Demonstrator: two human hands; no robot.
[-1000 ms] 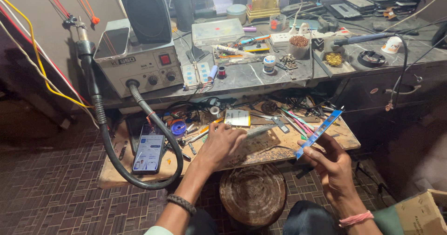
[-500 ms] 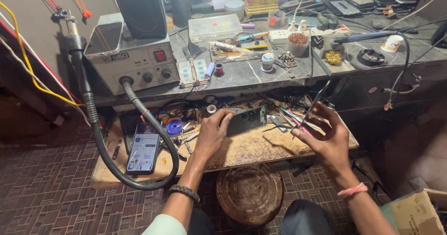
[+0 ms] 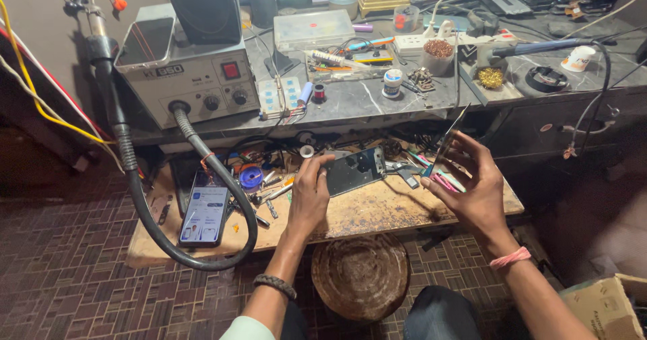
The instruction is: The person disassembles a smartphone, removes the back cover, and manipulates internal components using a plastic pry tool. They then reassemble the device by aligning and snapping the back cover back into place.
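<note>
My left hand (image 3: 309, 193) grips the left end of a dark phone body (image 3: 356, 170) that rests tilted on the low wooden board (image 3: 377, 212). My right hand (image 3: 472, 185) holds a thin flat panel (image 3: 449, 136) upright, edge toward me, a little right of the phone. Small pink and blue tools (image 3: 441, 178) lie on the board just under my right palm.
A lit phone (image 3: 203, 213) lies at the board's left, ringed by a thick black hose (image 3: 138, 208) from a grey hot-air station (image 3: 182, 70). A cluttered stone shelf (image 3: 404, 97) runs behind. A round woven stool (image 3: 360, 276) sits below; a cardboard box (image 3: 606, 303) sits at lower right.
The blue tool has left my right hand, which now holds a thin panel raised upright. My left hand took hold of the dark phone body on the board.
</note>
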